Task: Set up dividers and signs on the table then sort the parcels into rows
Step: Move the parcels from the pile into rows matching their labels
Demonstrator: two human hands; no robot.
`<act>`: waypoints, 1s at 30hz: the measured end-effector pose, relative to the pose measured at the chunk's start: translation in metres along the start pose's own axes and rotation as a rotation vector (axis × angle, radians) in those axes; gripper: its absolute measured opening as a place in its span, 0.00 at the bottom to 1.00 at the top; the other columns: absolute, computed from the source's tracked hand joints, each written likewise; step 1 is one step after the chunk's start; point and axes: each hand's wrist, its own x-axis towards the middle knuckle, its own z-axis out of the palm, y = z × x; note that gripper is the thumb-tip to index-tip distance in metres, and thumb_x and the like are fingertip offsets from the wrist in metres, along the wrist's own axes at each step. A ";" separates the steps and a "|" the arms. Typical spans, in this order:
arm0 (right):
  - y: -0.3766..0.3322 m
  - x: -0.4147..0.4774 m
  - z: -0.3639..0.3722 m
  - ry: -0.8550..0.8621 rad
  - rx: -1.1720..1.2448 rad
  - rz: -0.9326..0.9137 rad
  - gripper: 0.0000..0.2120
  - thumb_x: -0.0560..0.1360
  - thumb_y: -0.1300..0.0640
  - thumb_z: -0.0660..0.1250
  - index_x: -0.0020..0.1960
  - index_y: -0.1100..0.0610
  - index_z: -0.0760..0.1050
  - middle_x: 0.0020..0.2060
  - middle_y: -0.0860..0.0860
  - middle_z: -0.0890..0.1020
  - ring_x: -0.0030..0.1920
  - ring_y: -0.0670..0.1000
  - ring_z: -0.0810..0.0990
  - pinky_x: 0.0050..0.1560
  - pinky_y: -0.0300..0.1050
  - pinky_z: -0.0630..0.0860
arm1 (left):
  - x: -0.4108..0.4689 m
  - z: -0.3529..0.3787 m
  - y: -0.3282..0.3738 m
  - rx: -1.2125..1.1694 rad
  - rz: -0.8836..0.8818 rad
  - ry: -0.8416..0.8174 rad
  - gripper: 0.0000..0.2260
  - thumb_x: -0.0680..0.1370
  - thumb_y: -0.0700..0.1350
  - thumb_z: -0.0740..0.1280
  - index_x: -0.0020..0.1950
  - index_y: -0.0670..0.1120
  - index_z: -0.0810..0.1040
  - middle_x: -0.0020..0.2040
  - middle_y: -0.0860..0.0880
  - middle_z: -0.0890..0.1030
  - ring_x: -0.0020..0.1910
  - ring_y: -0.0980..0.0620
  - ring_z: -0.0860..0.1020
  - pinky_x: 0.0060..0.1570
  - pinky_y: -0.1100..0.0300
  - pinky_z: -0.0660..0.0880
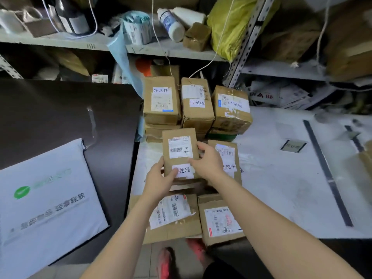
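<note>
A small brown parcel (180,146) with a barcode label and a white status label is held up between both hands above the white table (281,178). My left hand (161,181) grips its lower left corner, thumb over the white label. My right hand (207,160) grips its right edge. Beside it lies another labelled parcel (226,156). Three labelled parcels (161,99) (196,103) (231,107) stand stacked at the back. Two more parcels (173,216) (220,220) lie at the front edge. A black divider strip (327,172) and a small sign (292,146) lie on the table to the right.
A dark table (60,117) on the left carries a large white mailer bag (44,200). Metal shelving (80,42) behind holds bottles, a yellow bag (231,27) and boxes. A second black strip (354,137) lies far right. My red shoes (167,262) show on the floor.
</note>
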 end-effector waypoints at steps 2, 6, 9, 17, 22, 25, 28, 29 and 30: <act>-0.007 -0.009 -0.007 0.039 0.043 -0.026 0.28 0.73 0.57 0.75 0.71 0.47 0.74 0.60 0.43 0.83 0.55 0.46 0.81 0.59 0.52 0.80 | -0.005 -0.008 0.010 -0.007 0.065 0.001 0.16 0.80 0.49 0.70 0.66 0.61 0.77 0.58 0.62 0.83 0.56 0.62 0.80 0.60 0.54 0.78; -0.016 -0.033 -0.040 0.112 0.186 -0.036 0.30 0.74 0.61 0.75 0.73 0.47 0.72 0.54 0.37 0.82 0.53 0.40 0.82 0.55 0.46 0.82 | -0.017 -0.011 0.044 0.003 0.183 -0.009 0.16 0.79 0.50 0.70 0.65 0.64 0.76 0.58 0.61 0.82 0.56 0.61 0.79 0.57 0.55 0.78; -0.017 -0.046 -0.072 0.173 0.238 -0.043 0.31 0.74 0.59 0.75 0.74 0.46 0.71 0.47 0.31 0.76 0.49 0.38 0.81 0.56 0.48 0.82 | -0.025 -0.003 0.073 0.012 0.278 -0.025 0.17 0.78 0.51 0.71 0.65 0.65 0.76 0.58 0.58 0.81 0.56 0.60 0.78 0.57 0.55 0.77; 0.038 -0.070 -0.158 0.310 0.380 0.023 0.28 0.67 0.56 0.74 0.65 0.39 0.76 0.47 0.36 0.85 0.45 0.47 0.87 0.46 0.56 0.85 | -0.051 0.081 0.129 0.028 0.371 -0.183 0.17 0.78 0.52 0.71 0.67 0.63 0.77 0.56 0.56 0.79 0.57 0.58 0.77 0.57 0.55 0.77; 0.108 -0.075 -0.215 0.358 0.432 0.063 0.26 0.69 0.61 0.74 0.64 0.41 0.78 0.52 0.36 0.84 0.49 0.46 0.86 0.49 0.56 0.85 | -0.061 0.168 0.145 0.045 0.380 -0.263 0.15 0.78 0.46 0.73 0.59 0.64 0.78 0.52 0.66 0.81 0.51 0.66 0.79 0.53 0.57 0.78; 0.164 -0.067 -0.256 0.367 0.429 0.106 0.26 0.70 0.61 0.74 0.65 0.43 0.77 0.53 0.35 0.82 0.50 0.46 0.85 0.51 0.56 0.84 | -0.063 0.235 0.151 0.056 0.322 -0.296 0.14 0.77 0.47 0.73 0.57 0.65 0.79 0.52 0.61 0.84 0.48 0.61 0.82 0.52 0.55 0.81; 0.222 -0.050 -0.291 0.353 0.449 0.152 0.28 0.70 0.61 0.75 0.68 0.44 0.76 0.54 0.35 0.81 0.50 0.45 0.85 0.52 0.55 0.84 | -0.060 0.305 0.152 0.059 0.238 -0.315 0.14 0.77 0.47 0.73 0.60 0.61 0.81 0.52 0.57 0.85 0.47 0.56 0.84 0.50 0.50 0.83; 0.240 -0.043 -0.302 0.341 0.449 0.160 0.29 0.70 0.61 0.75 0.68 0.44 0.76 0.55 0.35 0.82 0.50 0.45 0.85 0.52 0.55 0.84 | -0.058 0.326 0.151 0.055 0.216 -0.322 0.15 0.76 0.47 0.73 0.62 0.60 0.81 0.53 0.57 0.85 0.48 0.56 0.84 0.50 0.50 0.83; 0.258 -0.035 -0.310 0.318 0.456 0.168 0.29 0.69 0.60 0.75 0.68 0.43 0.76 0.55 0.35 0.82 0.50 0.45 0.85 0.52 0.55 0.84 | -0.056 0.346 0.151 0.054 0.191 -0.325 0.16 0.76 0.47 0.73 0.62 0.61 0.81 0.53 0.58 0.85 0.48 0.56 0.84 0.50 0.51 0.83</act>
